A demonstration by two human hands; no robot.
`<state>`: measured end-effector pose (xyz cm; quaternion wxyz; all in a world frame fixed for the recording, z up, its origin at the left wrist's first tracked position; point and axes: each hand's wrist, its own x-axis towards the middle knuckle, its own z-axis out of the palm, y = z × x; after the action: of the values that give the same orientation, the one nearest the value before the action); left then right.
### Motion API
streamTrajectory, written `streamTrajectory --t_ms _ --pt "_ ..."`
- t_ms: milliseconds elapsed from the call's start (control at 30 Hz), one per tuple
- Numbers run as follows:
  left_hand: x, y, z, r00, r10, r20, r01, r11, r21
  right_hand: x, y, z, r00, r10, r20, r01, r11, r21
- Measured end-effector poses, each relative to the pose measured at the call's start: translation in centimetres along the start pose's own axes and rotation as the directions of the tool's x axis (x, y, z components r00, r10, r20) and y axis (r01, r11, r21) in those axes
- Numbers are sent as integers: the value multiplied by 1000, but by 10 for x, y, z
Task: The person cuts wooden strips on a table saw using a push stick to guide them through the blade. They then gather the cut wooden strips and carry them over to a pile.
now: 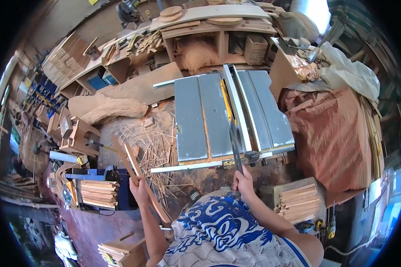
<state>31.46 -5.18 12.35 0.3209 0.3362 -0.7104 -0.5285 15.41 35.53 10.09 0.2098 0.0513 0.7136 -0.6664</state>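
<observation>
The left hand (140,189) is at the near left, below the table saw (196,115). Its fingers (137,181) are clenched around two long wooden slats (128,159). The slats run through the fist. Their longer part slants up and to the left above the fingers, and a shorter brown end sticks out below the hand towards the patterned blue shirt (223,231).

The right hand (243,181) is at the near edge of the saw top, its fingers closed on the near end of a dark narrow strip (234,142). This strip runs away from the hand across the grey top, just left of the white fence (241,107) and in line with the yellow blade guard (226,100).

Thin offcuts (158,147) litter the floor between the hands and the saw's left side. There are stacks of cut slats at the near right (298,202) and near left (98,193).
</observation>
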Motion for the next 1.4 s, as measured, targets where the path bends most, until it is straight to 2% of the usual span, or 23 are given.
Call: streamTrajectory --t_ms 67,100,267,367,433,467,533,567,600,633,667,733,867,900,933,967,1000,1033,1067,1133,1200,1300,1400 --pt "-12 -1 5 1000 -3 -16 3 1000 22 -23 -32 1 948 315 52 -298 814 498" --pt "-15 -3 8 1000 -5 -15 5 999 40 -19 -31 0 936 347 60 -317 756 572" --pt "-39 2 20 1000 -2 -29 5 995 103 8 -16 40 969 232 -81 -150 820 552" --pt "-52 15 23 998 -9 -64 17 992 126 -10 -61 30 968 241 76 -244 814 527" --pt "-65 31 30 994 -32 -108 43 994 100 -59 -108 8 793 228 564 -278 961 2" --pt "-71 36 34 989 -53 -139 64 995 73 -63 -101 8 704 130 698 -290 950 115" --pt "-76 26 29 984 -70 -164 81 995 62 -48 -75 6 765 -10 644 31 999 -21" --pt "-78 22 24 984 -55 -167 69 994 82 -36 -55 8 762 -7 647 21 1000 -13" --pt "-83 20 18 984 -44 -174 63 992 105 -24 -30 6 835 -270 480 348 934 -81" --pt "-89 20 13 982 -52 -180 75 990 122 -22 -22 0 780 -537 322 612 763 -209" --pt "-95 21 7 981 -58 -185 89 983 162 -22 -15 -12 786 -523 330 600 775 -200" --pt "-102 19 1 980 -65 -190 104 973 203 -17 -28 -42 930 -232 286 281 948 -147" --pt "-116 7 -6 972 -95 -213 134 975 178 -19 25 -80 987 -138 79 154 955 -253" --pt "-120 7 -7 974 -73 -217 111 979 171 -25 -1 -94 913 149 381 -15 943 -333" --pt "-122 9 -4 974 -77 -215 116 978 174 -26 -28 -105 678 419 603 -138 879 -456" --pt "-124 14 -2 970 -66 -232 112 974 195 -23 -50 -110 413 537 735 -323 842 -433" --pt "-123 17 0 968 -50 -245 105 971 215 -29 -41 -108 416 538 733 -335 840 -427" --pt "-121 13 -3 970 -51 -238 104 971 215 -31 -26 -104 698 192 690 89 933 -350" --pt "-119 9 -11 958 20 -286 58 963 262 -32 -15 -103 763 -237 601 507 796 -330" --pt "-116 6 -16 940 93 -327 12 952 306 -10 -22 -107 789 -272 551 521 772 -364" --pt "-117 9 -20 928 47 -369 26 981 192 4 -34 -110 872 -98 480 280 904 -324" --pt "-115 11 -11 948 49 -314 6 985 172 15 -37 -96 919 -24 393 155 940 -304" --pt "-105 0 7 968 2 -252 23 995 95 33 3 -64 943 -129 307 187 968 -167"
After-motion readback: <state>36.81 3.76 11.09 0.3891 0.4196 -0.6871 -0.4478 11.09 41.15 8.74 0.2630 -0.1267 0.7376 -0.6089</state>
